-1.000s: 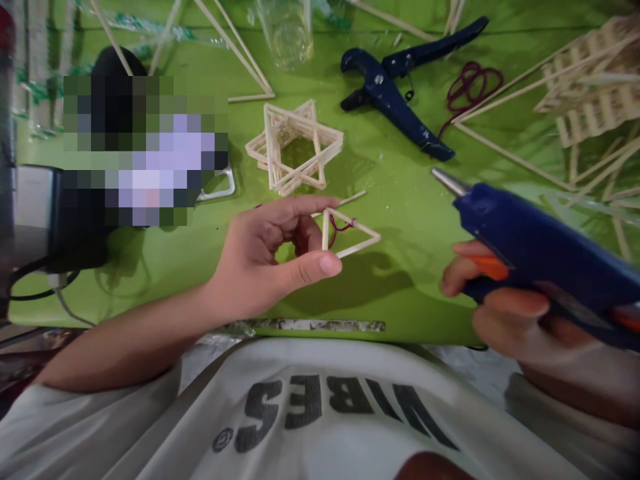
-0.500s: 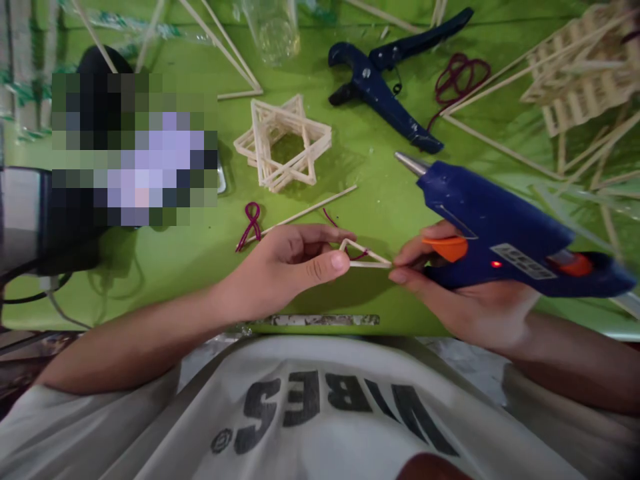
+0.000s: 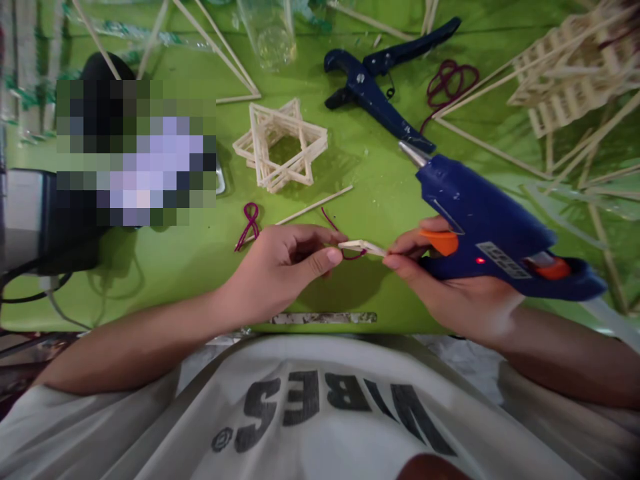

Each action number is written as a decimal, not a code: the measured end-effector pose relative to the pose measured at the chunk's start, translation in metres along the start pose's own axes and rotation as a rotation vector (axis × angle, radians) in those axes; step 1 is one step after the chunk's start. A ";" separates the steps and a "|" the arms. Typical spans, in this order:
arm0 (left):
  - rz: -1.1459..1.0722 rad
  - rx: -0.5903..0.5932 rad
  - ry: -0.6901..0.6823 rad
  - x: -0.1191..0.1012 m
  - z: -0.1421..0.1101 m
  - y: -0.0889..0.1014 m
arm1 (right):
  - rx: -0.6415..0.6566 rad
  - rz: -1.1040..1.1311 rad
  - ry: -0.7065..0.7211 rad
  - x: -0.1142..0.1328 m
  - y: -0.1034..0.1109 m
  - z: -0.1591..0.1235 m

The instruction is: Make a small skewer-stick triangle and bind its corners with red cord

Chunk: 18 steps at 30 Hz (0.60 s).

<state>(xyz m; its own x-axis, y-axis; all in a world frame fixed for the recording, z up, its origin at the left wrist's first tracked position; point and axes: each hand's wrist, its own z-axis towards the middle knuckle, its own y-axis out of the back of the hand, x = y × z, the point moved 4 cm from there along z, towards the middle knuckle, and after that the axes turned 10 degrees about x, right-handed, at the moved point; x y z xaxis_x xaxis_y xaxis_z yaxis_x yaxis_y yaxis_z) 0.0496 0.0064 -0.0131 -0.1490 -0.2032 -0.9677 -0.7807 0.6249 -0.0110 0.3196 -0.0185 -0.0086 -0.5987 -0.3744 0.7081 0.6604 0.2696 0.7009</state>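
Observation:
A small triangle of wooden sticks (image 3: pixel 361 248) with a maroon thread on it is held just above the green table (image 3: pixel 380 200). My left hand (image 3: pixel 283 267) pinches its left end between thumb and fingers. My right hand (image 3: pixel 445 287) grips a blue glue gun (image 3: pixel 490 223) with an orange trigger, and its thumb and fingertip also touch the triangle's right end. The gun's metal nozzle points up and to the left, away from the triangle.
A star of stacked wooden sticks (image 3: pixel 280 147) lies behind the hands. A dark blue cutter (image 3: pixel 375 87), maroon cord (image 3: pixel 447 80), a loose stick (image 3: pixel 315 205), a maroon loop (image 3: pixel 250 223), a glass (image 3: pixel 267 30) and stick frames (image 3: pixel 570 73) lie around. A black device (image 3: pixel 30 220) stands at left.
My right hand brought the glue gun leftward to the triangle and took hold of its right end. The triangle has tipped from open-faced to nearly edge-on.

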 end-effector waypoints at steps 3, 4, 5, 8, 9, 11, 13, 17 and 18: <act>0.188 -0.104 -0.039 -0.006 -0.003 0.001 | -0.084 0.063 -0.020 0.009 -0.001 0.004; 0.246 -0.131 -0.052 -0.008 -0.004 0.001 | -0.085 0.103 -0.021 0.013 -0.002 0.006; 0.291 -0.150 -0.074 -0.010 -0.004 0.000 | -0.075 0.149 -0.023 0.016 -0.004 0.008; 0.366 -0.162 -0.150 -0.015 -0.004 -0.002 | -0.072 0.288 -0.046 0.019 -0.006 0.010; 0.387 -0.154 -0.174 -0.016 -0.004 -0.003 | -0.072 0.313 -0.052 0.019 -0.008 0.010; 0.454 -0.148 -0.208 -0.019 -0.004 -0.005 | -0.092 0.356 -0.041 0.016 -0.010 0.009; 0.546 -0.171 -0.246 -0.022 -0.005 -0.005 | -0.143 0.450 -0.017 0.011 -0.011 0.007; 0.699 -0.297 -0.388 -0.026 -0.010 -0.002 | -0.268 0.604 0.050 0.002 -0.010 0.004; 0.715 -0.337 -0.419 -0.026 -0.011 0.000 | -0.292 0.605 0.066 0.000 -0.008 0.003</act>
<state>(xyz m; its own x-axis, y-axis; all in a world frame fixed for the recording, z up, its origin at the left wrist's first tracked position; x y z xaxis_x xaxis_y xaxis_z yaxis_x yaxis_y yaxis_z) 0.0468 0.0037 0.0150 -0.4858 0.4830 -0.7285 -0.7329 0.2290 0.6406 0.3132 -0.0183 -0.0135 -0.0623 -0.2887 0.9554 0.9717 0.2010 0.1241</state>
